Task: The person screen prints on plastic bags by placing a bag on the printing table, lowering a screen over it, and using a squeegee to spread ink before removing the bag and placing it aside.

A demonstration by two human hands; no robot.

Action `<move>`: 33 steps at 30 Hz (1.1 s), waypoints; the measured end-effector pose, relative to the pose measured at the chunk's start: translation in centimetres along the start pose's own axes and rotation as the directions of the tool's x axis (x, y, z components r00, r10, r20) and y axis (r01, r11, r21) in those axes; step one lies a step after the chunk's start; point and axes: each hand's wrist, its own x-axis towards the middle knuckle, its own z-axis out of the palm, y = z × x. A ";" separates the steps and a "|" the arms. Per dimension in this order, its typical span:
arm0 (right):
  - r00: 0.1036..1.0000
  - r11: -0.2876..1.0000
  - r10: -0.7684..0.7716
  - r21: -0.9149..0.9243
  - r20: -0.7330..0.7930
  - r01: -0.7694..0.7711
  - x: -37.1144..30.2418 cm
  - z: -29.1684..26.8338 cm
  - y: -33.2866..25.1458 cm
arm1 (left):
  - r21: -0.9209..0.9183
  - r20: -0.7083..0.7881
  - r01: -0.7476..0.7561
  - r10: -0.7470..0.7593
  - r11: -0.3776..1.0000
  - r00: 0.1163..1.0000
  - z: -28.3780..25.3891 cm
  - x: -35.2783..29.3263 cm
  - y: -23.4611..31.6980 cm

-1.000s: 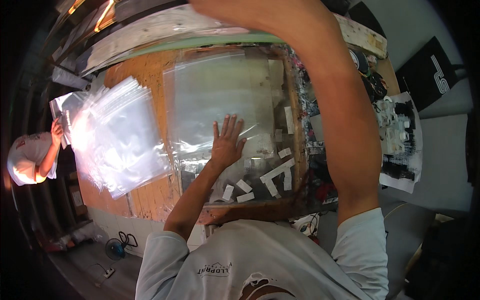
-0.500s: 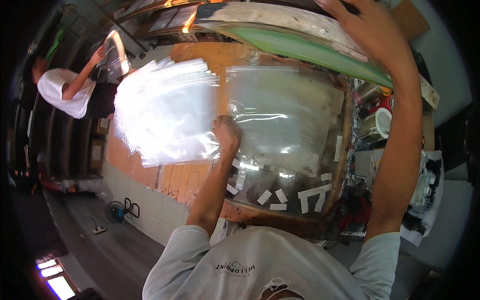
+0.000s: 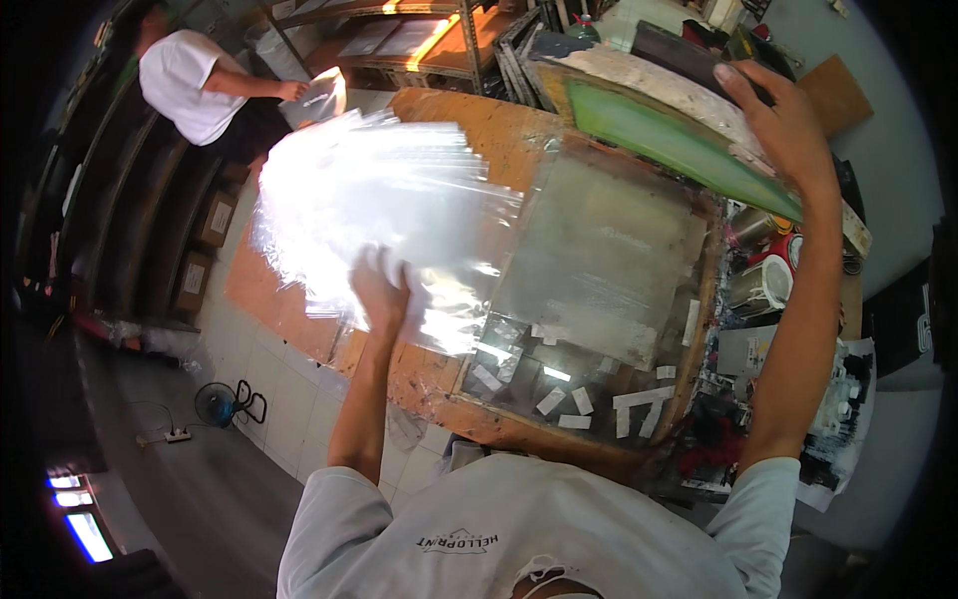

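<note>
My left hand (image 3: 382, 297) is over the near part of a fanned pile of clear plastic bags (image 3: 399, 190), its blurred fingers apart. One bag at the pile's right side reaches toward the glassy printing board (image 3: 599, 250). My right hand (image 3: 788, 125) is closed at the near right end of a tilted screen-printing frame (image 3: 639, 92) with green mesh, raised along the board's far edge. A dark bar (image 3: 689, 55) lies along the frame's top, under my right thumb. Whether my fingers also grip that bar is hard to see. White tape strips (image 3: 574, 421) dot the board's near part.
Open paint tins (image 3: 763, 283) and an ink-smeared sheet (image 3: 843, 409) lie right of the board. Across the wooden table (image 3: 429, 108), a person in a white shirt (image 3: 190, 90) holds a clear sheet. Shelves stand at left; a small fan (image 3: 215, 404) is on the floor.
My left hand has moved left from the board's edge onto the pile. A clear bag now sticks out from the pile's right side. The frame stays raised in my right hand; the view has shifted.
</note>
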 end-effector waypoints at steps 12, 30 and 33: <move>0.999 1.000 -0.016 0.006 0.046 0.016 -0.2 -0.2 0.4 | -0.682 0.552 0.463 -0.017 0.567 0.834 1.4 -2.7 4.4; 0.976 0.998 -0.047 -0.030 0.211 0.054 -1.5 -3.1 -3.0 | -0.571 0.388 -0.495 0.747 0.655 0.540 11.4 -5.2 35.0; 0.972 0.996 -0.077 -0.016 0.221 0.083 -1.5 -3.2 -2.4 | -0.623 0.403 -0.457 0.761 0.635 0.508 10.9 -6.0 36.7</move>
